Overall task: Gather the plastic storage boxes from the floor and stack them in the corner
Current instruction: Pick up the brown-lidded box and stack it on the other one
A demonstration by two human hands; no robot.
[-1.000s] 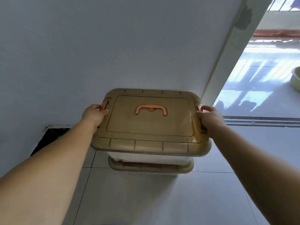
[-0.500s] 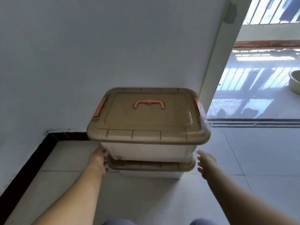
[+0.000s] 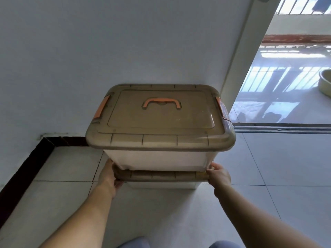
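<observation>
Against the wall [image 3: 89, 59], the lower box [image 3: 161, 178], long axis crosswise, is gripped at its lid ends by left hand [image 3: 109, 176] and right hand [image 3: 219, 175], equally near, beneath the top box [image 3: 159, 122].

Top box [image 3: 157, 161]: translucent white body, olive-brown lid [image 3: 161, 119], orange handle [image 3: 161, 102] and orange side latches [image 3: 102, 106]. Lower box [image 3: 161, 185]: same olive-brown lid, clear whitish body. Floor [image 3: 179, 212]: pale grey tiles, thin dark grout lines. Wall [image 3: 107, 42]: plain white, black skirting [image 3: 26, 167].
</observation>
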